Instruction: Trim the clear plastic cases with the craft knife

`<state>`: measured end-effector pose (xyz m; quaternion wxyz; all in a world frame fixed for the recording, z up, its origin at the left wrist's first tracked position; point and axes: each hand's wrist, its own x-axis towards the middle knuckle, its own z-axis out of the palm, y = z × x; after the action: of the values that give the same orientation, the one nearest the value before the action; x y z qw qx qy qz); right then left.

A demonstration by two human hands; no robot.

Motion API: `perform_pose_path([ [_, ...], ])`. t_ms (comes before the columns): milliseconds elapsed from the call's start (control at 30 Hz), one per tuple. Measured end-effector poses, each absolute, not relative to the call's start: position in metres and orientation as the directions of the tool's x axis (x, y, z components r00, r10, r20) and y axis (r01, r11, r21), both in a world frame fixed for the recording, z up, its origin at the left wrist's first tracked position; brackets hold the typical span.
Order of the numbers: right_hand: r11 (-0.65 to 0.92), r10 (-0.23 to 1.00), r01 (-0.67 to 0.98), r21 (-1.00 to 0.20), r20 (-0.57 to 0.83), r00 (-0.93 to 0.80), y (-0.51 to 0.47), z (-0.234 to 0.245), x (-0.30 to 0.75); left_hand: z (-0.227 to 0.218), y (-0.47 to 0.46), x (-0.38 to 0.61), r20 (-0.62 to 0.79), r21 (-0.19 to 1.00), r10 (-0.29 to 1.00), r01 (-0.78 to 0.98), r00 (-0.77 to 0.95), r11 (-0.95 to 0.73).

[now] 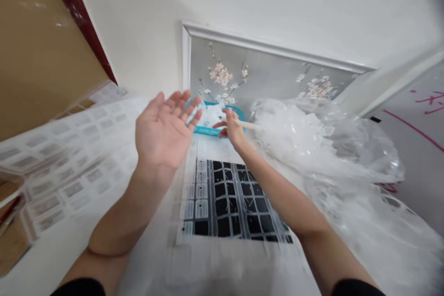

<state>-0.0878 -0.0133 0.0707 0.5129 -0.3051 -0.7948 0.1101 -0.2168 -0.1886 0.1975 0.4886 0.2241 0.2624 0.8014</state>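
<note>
My left hand [164, 132] is raised with its palm towards me, fingers stretched out and holding nothing. A pale, thin stick [247, 125] sticks out from my right hand [231, 127], held near the thumb with the other fingers loosely spread; its exact kind is unclear. Both hands are near a blue plastic basket [239, 112] with white pieces [212, 113] in it. Below them lies a black sheet [224, 226] with a grey grid. White rectangular pieces [201, 208] fill its left columns, and thin white strands lie across the cells. My right forearm covers part of its right side.
A clear plastic bag [294, 129] of white pieces bulges at right, with more crumpled film [374, 231] before it. Gridded translucent sheets [69, 157] are stacked at left beside a cardboard box [45, 55]. A framed flower panel [277, 64] stands behind; a marked whiteboard [416, 148] is far right.
</note>
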Motion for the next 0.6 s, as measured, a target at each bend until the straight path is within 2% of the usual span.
perform_pose_path([
  [33,0.647,0.752,0.244,-0.722,0.554,-0.356,-0.045,0.065,-0.073,0.197,-0.190,-0.217,0.132,0.637,0.880,-0.641,-0.457,-0.428],
  [67,0.421,0.844,0.139,-0.896,0.332,-0.421,-0.078,0.060,-0.058,0.195,-0.191,-0.216,0.160,0.643,0.860,-0.610,-0.484,-0.463],
  [100,0.199,0.874,0.067,-0.978,0.146,-0.463,-0.112,0.056,-0.044,0.189,-0.192,-0.214,0.197,0.655,0.843,-0.573,-0.500,-0.492],
  [167,-0.113,0.852,0.001,-0.994,-0.097,-0.514,-0.171,0.050,-0.022,0.170,-0.197,-0.208,0.297,0.705,0.831,-0.479,-0.470,-0.523],
  [233,-0.242,0.802,0.014,-0.970,-0.208,-0.560,-0.215,0.047,-0.010,0.143,-0.207,-0.205,0.350,0.805,0.881,-0.378,-0.320,-0.457],
  [300,-0.241,0.798,0.036,-0.970,-0.219,-0.561,-0.241,0.041,-0.007,0.113,-0.223,-0.208,0.250,0.924,0.964,-0.275,-0.092,-0.266],
  [367,-0.190,0.803,0.073,-0.979,-0.198,-0.563,-0.256,0.033,-0.009,0.089,-0.240,-0.216,0.126,0.983,0.985,-0.149,0.121,-0.108],
  [400,-0.152,0.800,0.104,-0.983,-0.184,-0.572,-0.262,0.028,-0.010,0.080,-0.248,-0.220,0.120,0.991,0.972,-0.078,0.203,-0.106],
  [467,-0.055,0.790,0.183,-0.982,-0.155,-0.594,-0.269,0.019,-0.013,0.067,-0.261,-0.229,0.204,0.972,0.923,0.044,0.327,-0.231],
  [533,0.045,0.790,0.247,-0.968,-0.117,-0.602,-0.274,0.011,-0.013,0.059,-0.271,-0.233,0.295,0.923,0.870,0.118,0.395,-0.367],
  [600,0.101,0.787,0.282,-0.954,-0.096,-0.609,-0.277,0.007,-0.012,0.051,-0.278,-0.236,0.308,0.896,0.841,0.163,0.444,-0.414],
])
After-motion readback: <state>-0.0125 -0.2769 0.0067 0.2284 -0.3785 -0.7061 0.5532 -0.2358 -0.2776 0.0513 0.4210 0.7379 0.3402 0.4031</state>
